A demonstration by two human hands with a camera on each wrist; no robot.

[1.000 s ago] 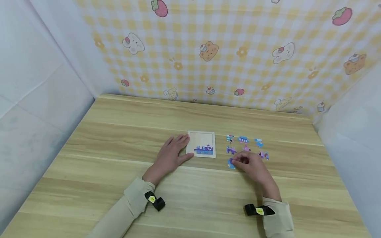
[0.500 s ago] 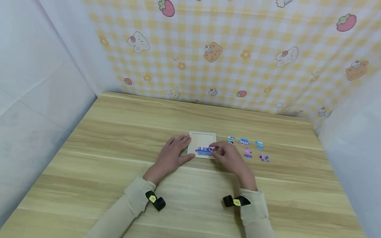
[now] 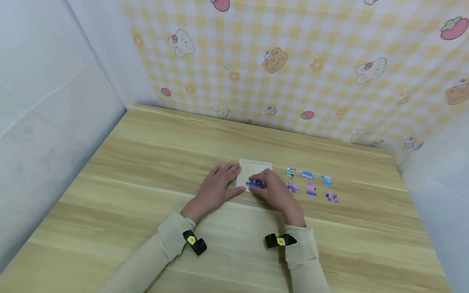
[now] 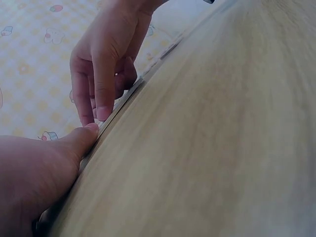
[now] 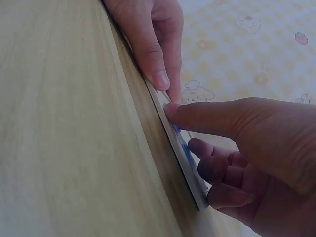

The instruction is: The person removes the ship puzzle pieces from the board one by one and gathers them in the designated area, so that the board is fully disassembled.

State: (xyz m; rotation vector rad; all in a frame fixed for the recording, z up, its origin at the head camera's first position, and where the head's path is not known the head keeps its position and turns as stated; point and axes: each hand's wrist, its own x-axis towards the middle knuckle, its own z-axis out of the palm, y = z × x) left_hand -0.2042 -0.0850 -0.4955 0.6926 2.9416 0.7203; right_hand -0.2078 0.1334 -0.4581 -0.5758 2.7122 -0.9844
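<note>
A small square wooden puzzle board (image 3: 250, 166) lies on the table in the head view, with blue and purple pieces (image 3: 256, 184) along its near part. My left hand (image 3: 216, 185) lies flat at the board's left edge, thumb at the near corner. Over the near part of the board, my right hand (image 3: 272, 189) has its thumb and fingers bent around a jigsaw piece, mostly hidden under them. In the right wrist view the right thumb (image 5: 207, 117) touches the board (image 5: 195, 185) close to the left thumb (image 5: 150, 59).
Several loose jigsaw pieces (image 3: 310, 189) lie in two rows to the right of the board. The wood-grain table (image 3: 146, 183) meets a yellow checked cloth (image 3: 242, 61) at the back, with white walls on both sides.
My right hand has moved left from the loose pieces to the board, and the nearest loose piece is gone from its spot. The left hand stays at the board. The head view has shifted slightly.
</note>
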